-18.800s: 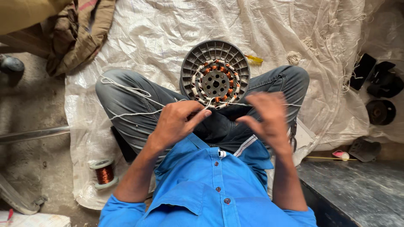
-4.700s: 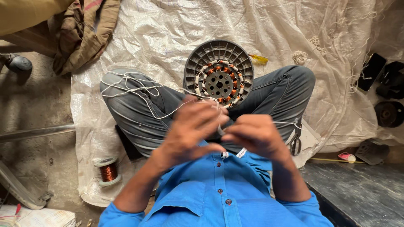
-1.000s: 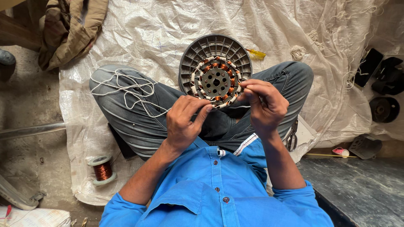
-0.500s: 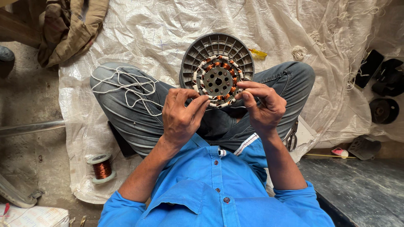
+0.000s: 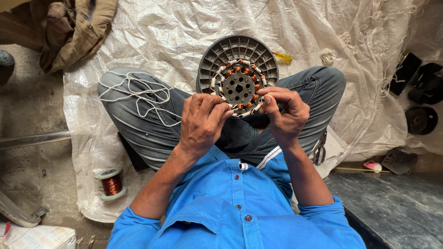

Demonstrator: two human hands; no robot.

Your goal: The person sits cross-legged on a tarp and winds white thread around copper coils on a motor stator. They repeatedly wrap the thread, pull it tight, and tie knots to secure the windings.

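The left hand (image 5: 201, 123) is curled, its fingertips pressed against the lower left rim of the motor stator (image 5: 238, 87); whether it pinches anything there I cannot tell. The right hand (image 5: 285, 112) closes on the stator's lower right edge, thumb and forefinger nipped together at the windings. The stator — a ring of copper coils around a perforated metal hub — sits in a round grey ribbed housing (image 5: 221, 54) propped between the person's crossed knees, tilted toward the camera.

A loose tangle of white string (image 5: 136, 94) lies over the left thigh, its strands running toward the left hand. The housing's far rim stands free, with open sheet beyond it; just past it lies a yellow-handled tool (image 5: 282, 56).

The person sits on a crumpled white woven plastic sheet (image 5: 166, 32) spread on a dusty concrete floor. A spool of copper wire (image 5: 110, 183) stands near the sheet's left edge. Dark motor parts (image 5: 419, 99) lie well apart at the right, and a heap of brown cloth (image 5: 78, 30) at upper left.
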